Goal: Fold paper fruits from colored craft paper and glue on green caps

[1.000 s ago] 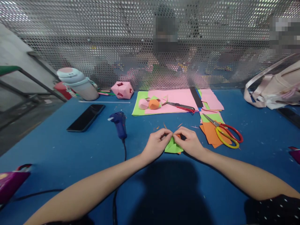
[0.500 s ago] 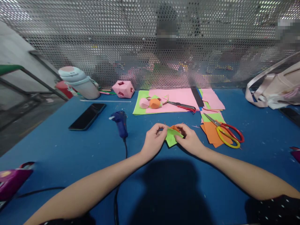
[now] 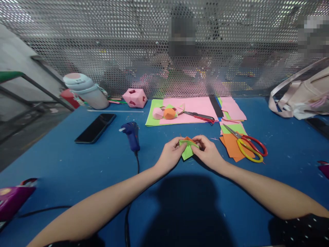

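Left thumb (image 3: 182, 148) shifted onto green folded paper (image 3: 188, 152) since half a second earlier, left hand (image 3: 169, 153) and right hand (image 3: 209, 151) gripping its opposite sides, orange paper (image 3: 188, 139) behind, over the bench (image 3: 108, 171), between glue gun (image 3: 133, 138) and scissors (image 3: 239, 136).

I read this, from my remote seat, as a craft workshop, though I can't be certain. A flecked blue tabletop (image 3: 64, 168) backs onto a perforated metal panel (image 3: 123, 31); on the tabletop I see coloured paper sheets (image 3: 196, 104), a corded blue tool (image 3: 133, 139) resembling a glue gun, red-and-yellow-handled scissors (image 3: 239, 136) and a faceted pink paper ball (image 3: 138, 99).
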The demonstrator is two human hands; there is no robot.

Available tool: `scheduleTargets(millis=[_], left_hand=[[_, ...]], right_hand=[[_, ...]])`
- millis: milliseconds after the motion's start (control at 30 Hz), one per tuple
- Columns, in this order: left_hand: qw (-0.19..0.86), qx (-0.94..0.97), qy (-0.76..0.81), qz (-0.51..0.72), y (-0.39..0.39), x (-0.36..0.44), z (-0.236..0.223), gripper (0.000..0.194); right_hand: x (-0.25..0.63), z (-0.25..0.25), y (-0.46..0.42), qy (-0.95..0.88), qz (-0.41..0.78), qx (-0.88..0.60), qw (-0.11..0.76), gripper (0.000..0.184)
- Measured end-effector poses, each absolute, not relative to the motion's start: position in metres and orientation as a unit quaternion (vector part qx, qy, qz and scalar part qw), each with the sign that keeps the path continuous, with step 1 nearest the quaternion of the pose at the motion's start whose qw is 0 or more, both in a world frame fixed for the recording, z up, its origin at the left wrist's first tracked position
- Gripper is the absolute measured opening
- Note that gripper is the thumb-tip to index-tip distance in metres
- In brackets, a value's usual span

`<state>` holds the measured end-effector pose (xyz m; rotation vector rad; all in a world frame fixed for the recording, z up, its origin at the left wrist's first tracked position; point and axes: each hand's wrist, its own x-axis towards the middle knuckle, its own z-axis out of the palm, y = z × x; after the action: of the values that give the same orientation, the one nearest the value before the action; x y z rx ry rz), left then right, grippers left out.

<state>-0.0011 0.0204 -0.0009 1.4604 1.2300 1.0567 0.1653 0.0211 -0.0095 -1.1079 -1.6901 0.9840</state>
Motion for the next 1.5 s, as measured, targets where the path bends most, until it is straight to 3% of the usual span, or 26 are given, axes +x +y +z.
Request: scheduleTargets(millis=[133,933,1167,1500], left_hand=[[0.447,0.585,0.503,0.453,0.022,-0.003,-0.002,0.025],[0.498,0.601,0.476,0.405,0.022,-0.004,0.005,0.024],[0.433,0.623,0.512,0.403,0.022,-0.001,0.001,0.019],[0.533,0.501,0.489,0.475,0.029,-0.004,-0.01,0.017]], right_hand=[[0.169,-0.009,0.022,-0.67,0.378,-0.456,0.448,0.011],[0.172,-0.008,0.028,-0.673,0.333,-0.47,0.463,0.012],[0.169,-0.01,0.026,-0.665,0.359,-0.462,0.464,0.013],[0.165,-0.008,0.021,-0.691,0.396,-0.44,0.416,0.017]])
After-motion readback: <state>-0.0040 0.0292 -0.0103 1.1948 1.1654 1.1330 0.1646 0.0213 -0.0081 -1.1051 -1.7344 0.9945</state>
